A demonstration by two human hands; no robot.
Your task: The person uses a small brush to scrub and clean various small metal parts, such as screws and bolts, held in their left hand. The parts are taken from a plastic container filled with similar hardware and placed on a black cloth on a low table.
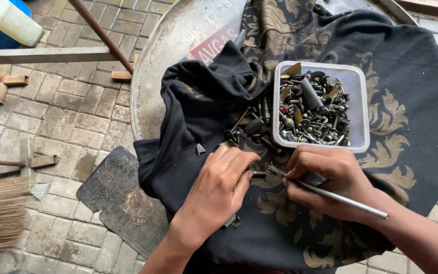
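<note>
Metal bristles fan out at the tip of the thin wire brush [330,194], which the right hand [328,180] holds closed around its shaft like a pencil. The bristles meet a small dark bolt [258,174], pinched at the fingertips of the left hand [219,190], whose palm rests on the black patterned cloth [406,81] covering the round metal worktop [168,45]. Just beyond the hands sits a white plastic tub [357,101] full of screws and bolts, with a loose pile of parts [252,127] beside it. To brush well, the bolt likely wants a firm pinch and slow turning, with short strokes along the threads.
</note>
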